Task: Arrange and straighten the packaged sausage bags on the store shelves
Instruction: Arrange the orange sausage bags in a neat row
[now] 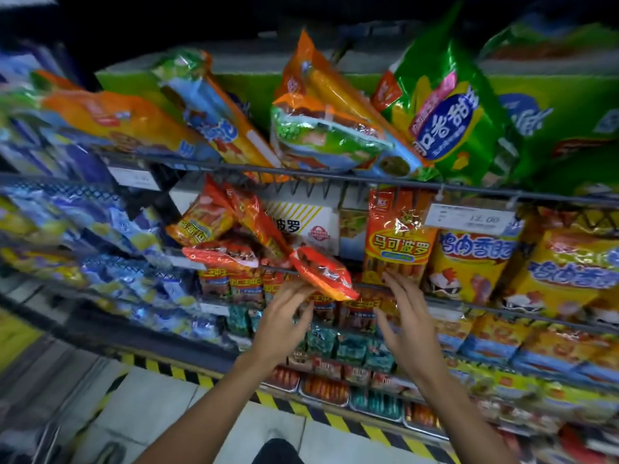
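Single head-worn wide-angle view, looking forward and slightly down, close to the store shelves point(335, 177), which bend with lens curvature. Both forearms entering from the bottom edge, left hand point(279, 324) and right hand point(407, 324) near centre. Edges blurred, possibly from head motion.

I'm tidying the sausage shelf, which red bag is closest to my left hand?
The loose red bag tilted at the shelf edge, just above your left hand fingertips; the other red bags sit farther up-left.
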A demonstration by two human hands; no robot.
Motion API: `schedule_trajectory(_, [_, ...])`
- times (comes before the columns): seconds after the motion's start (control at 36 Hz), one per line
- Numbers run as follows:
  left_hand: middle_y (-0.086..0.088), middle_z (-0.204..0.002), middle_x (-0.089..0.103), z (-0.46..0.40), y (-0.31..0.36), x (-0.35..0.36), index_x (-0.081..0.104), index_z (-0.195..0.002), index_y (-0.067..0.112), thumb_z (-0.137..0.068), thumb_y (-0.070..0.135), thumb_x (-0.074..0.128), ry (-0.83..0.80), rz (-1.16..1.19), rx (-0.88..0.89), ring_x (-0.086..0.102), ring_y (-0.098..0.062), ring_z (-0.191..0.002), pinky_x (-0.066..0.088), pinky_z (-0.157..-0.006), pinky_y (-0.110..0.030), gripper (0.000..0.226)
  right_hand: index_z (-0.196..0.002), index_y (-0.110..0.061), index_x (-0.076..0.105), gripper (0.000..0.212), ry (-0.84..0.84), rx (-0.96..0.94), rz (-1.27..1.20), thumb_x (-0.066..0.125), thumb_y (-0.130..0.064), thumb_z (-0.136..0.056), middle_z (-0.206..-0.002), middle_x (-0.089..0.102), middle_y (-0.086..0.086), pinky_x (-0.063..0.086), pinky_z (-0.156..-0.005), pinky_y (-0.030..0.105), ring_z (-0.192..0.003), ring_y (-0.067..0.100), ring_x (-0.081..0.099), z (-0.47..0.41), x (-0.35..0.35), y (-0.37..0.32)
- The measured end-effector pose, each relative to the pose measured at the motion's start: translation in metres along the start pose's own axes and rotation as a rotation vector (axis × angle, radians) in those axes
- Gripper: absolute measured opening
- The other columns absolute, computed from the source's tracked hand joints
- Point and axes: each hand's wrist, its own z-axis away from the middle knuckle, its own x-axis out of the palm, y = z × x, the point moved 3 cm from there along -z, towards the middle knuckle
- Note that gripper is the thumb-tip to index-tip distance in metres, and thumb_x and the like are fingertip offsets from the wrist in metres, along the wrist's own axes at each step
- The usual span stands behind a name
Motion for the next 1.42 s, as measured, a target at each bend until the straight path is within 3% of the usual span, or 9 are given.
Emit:
schedule_trajectory(0.11, [0.029,-0.126,0.051,-0.014,-0.009,-0.024,0.052,-0.128,0.038,-0.103,0.022,0.063,0.158,0.147,-0.145,0.05,0.004,-0.124,0.045,-0.104,-0.026,0.033,-0.159,-0.026,0.031,0.068,-0.061,0.038,-0.054,0.065,-0.029,-0.1,-0.156,0.037,-0.01,0.03,-0.118,0.033,-0.147,0.006,0.029,-0.012,0.013,-0.02])
schedule_trajectory(0.25, [0.024,-0.16,0.031,-0.04,-0.004,-0.043,0.029,-0.159,0.031,-0.1,0.009,0.065,0.085,0.243,0.011,0.033,-0.006,-0.15,0.028,-0.121,-0.019,0.073,-0.159,-0.028,0.027,0.08,-0.164,0.066,-0.192,0.074,-0.019,-0.095,-0.155,0.042,-0.004,0.04,-0.116,0.035,-0.143,0.013,0.04,-0.031,0.033,-0.043])
schedule_trajectory(0.36, [0.027,-0.162,0.027,-0.06,-0.002,-0.046,0.032,-0.159,0.036,-0.096,-0.003,0.066,-0.051,0.217,0.138,0.023,-0.002,-0.154,0.021,-0.124,-0.019,0.082,-0.148,-0.033,0.034,0.078,-0.046,0.101,-0.358,0.08,-0.012,-0.088,-0.141,0.048,-0.013,0.034,-0.106,0.005,-0.128,-0.001,0.046,-0.044,0.043,-0.056])
schedule_trajectory(0.5, [0.004,-0.145,0.058,-0.078,-0.005,-0.043,0.059,-0.144,0.02,-0.093,-0.001,0.07,-0.107,0.162,0.132,0.048,-0.015,-0.14,0.039,-0.117,-0.044,0.057,-0.139,-0.012,0.056,0.057,-0.009,0.327,-0.532,0.078,-0.001,-0.087,-0.132,0.066,0.006,0.05,-0.108,0.043,-0.121,0.021,0.064,-0.054,0.055,-0.05])
schedule_trajectory(0.67, [0.002,-0.137,0.065,-0.08,0.005,-0.051,0.065,-0.138,0.014,-0.089,0.003,0.078,0.023,0.271,0.136,0.054,-0.016,-0.134,0.045,-0.112,-0.046,0.053,-0.109,-0.047,0.071,0.039,0.151,0.36,-0.604,0.086,-0.029,-0.079,-0.102,0.074,-0.029,0.053,-0.08,0.01,-0.096,-0.007,0.07,-0.048,0.045,-0.062])
schedule_trajectory(0.81, [0.003,-0.134,0.064,-0.076,0.016,-0.056,0.067,-0.135,0.01,-0.088,0.026,0.079,0.078,0.447,0.074,0.06,-0.023,-0.129,0.054,-0.102,-0.054,0.051,-0.11,-0.051,0.064,0.024,0.297,0.328,-0.46,0.072,-0.043,-0.088,-0.113,0.072,-0.013,0.053,-0.097,0.034,-0.112,0.011,0.065,-0.045,0.023,-0.072])
schedule_trajectory(0.97, [0.014,-0.127,0.071,-0.067,0.033,-0.063,0.067,-0.131,0.026,-0.08,0.05,0.084,0.002,0.689,-0.069,0.064,-0.007,-0.123,0.052,-0.104,-0.027,0.058,-0.131,-0.014,0.058,0.046,0.333,0.286,-0.413,0.055,-0.047,-0.099,-0.116,0.054,-0.017,0.044,-0.09,0.025,-0.109,0.004,0.055,-0.039,0.004,-0.086])
schedule_trajectory(1.14, [0.01,-0.126,0.071,-0.057,0.047,-0.065,0.064,-0.121,0.05,-0.082,0.041,0.082,-0.085,0.915,-0.11,0.067,-0.013,-0.12,0.055,-0.094,-0.023,0.044,-0.145,-0.041,0.048,0.042,0.332,0.299,-0.546,0.054,-0.043,-0.103,-0.145,0.057,-0.011,0.043,-0.11,0.027,-0.137,0.01,0.05,-0.027,-0.005,-0.101])
schedule_trajectory(1.42, [0.014,-0.116,0.076,-0.036,0.027,-0.048,0.068,-0.119,0.039,-0.081,0.051,0.079,-0.456,0.834,-0.263,0.072,-0.005,-0.103,0.053,-0.085,-0.014,0.041,-0.143,-0.024,0.056,0.042,0.24,0.41,-0.675,0.059,-0.035,-0.103,-0.138,0.063,0.0,0.055,-0.099,0.05,-0.126,0.02,0.061,-0.015,0.012,-0.099])
